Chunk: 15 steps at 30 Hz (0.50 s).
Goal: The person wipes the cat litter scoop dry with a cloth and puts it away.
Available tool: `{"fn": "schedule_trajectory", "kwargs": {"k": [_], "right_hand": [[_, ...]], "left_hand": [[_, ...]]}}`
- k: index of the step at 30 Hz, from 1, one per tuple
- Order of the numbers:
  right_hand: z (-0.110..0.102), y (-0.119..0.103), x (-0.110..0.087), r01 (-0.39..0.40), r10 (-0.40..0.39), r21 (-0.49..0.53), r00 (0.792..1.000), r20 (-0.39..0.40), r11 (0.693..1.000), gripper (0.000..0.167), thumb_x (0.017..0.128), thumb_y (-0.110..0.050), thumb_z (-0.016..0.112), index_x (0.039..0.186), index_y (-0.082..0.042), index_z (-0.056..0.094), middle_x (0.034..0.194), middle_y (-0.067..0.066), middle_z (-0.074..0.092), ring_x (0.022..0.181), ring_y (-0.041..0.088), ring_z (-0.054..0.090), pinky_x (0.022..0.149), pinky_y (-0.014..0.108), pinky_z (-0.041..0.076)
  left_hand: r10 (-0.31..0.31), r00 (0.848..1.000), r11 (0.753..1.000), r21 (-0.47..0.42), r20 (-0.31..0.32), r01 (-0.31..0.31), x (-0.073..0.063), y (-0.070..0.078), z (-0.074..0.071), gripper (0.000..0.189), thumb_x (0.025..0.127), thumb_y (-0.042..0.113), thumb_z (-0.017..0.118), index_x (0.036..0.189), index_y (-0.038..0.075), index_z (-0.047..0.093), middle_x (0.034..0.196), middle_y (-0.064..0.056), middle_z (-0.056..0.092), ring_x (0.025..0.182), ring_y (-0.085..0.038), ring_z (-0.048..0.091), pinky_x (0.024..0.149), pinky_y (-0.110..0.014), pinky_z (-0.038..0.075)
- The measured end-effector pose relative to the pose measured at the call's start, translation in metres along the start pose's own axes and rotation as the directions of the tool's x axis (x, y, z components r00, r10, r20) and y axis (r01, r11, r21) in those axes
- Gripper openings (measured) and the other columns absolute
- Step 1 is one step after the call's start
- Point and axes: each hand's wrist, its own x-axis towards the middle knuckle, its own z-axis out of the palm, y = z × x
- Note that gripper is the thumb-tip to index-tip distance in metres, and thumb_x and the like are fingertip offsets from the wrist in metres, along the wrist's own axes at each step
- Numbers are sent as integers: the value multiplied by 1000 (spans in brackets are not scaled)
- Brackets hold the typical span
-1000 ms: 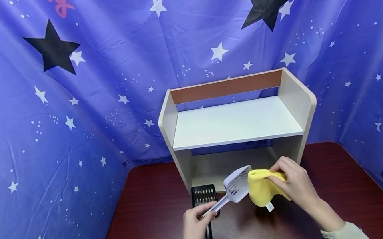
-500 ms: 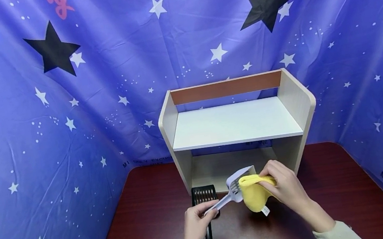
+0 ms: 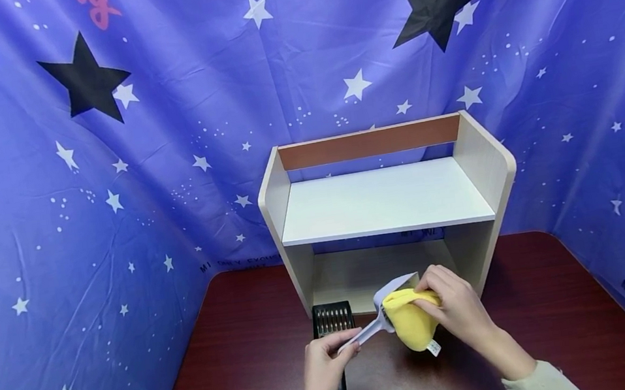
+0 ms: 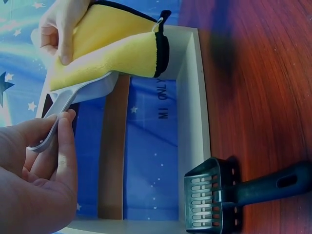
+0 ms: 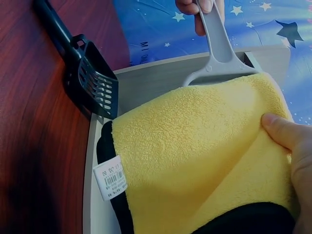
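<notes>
My left hand (image 3: 325,361) pinches the handle of a pale lavender litter scoop (image 3: 387,289), held tilted above the table in front of the shelf. In my right hand (image 3: 460,307) is a folded yellow cloth (image 3: 412,323), gripped between thumb and fingers. The cloth lies over the scoop's slotted head and hides much of it. Seen from the right wrist, the cloth is fluffy with a black edge and a white printed tag (image 5: 110,178). A second litter scoop, black (image 3: 332,317), lies on the table beneath my left hand, its slotted head toward the shelf.
A two-tier wooden shelf (image 3: 384,202) stands at the back of the dark red table (image 3: 239,356). The black scoop's head sits at the shelf's front left corner. Blue star-printed curtains (image 3: 188,106) surround the table behind and at both sides.
My right hand has moved left with the yellow cloth, from the scoop's far edge to over its head. The lavender scoop has shifted slightly right and tilted more on edge.
</notes>
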Motion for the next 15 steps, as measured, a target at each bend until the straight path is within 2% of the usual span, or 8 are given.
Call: {"fn": "schedule_trajectory", "kwargs": {"k": [6,12,15], "right_hand": [[3,0,-1,-6,5,-4,1000,-5,1000,32,92,-39,66,82,-9,62,79,-3,57,76,7,46,65,20,38],[5,-3,-2,-44,44,-19,999,2,999,31,91,-38,69,83,-9,62,79,-2,57,75,7,44,64,19,37],[7,-3,-3,-52,51,-30,999,-11,998,23,81,-25,77,83,-9,61,79,-2,57,74,7,44,63,18,37]], "left_hand": [[3,1000,999,36,-3,-3,-1,2,1,20,83,3,76,104,1,77,102,-16,77,79,0,67,68,-13,57],[4,1000,999,53,2,-4,-3,2,2,21,83,3,76,104,2,78,101,-16,77,78,2,66,67,-12,56],[8,1000,998,60,9,-8,-4,2,3,21,83,4,76,104,3,78,100,-15,77,77,3,65,67,-13,56]]}}
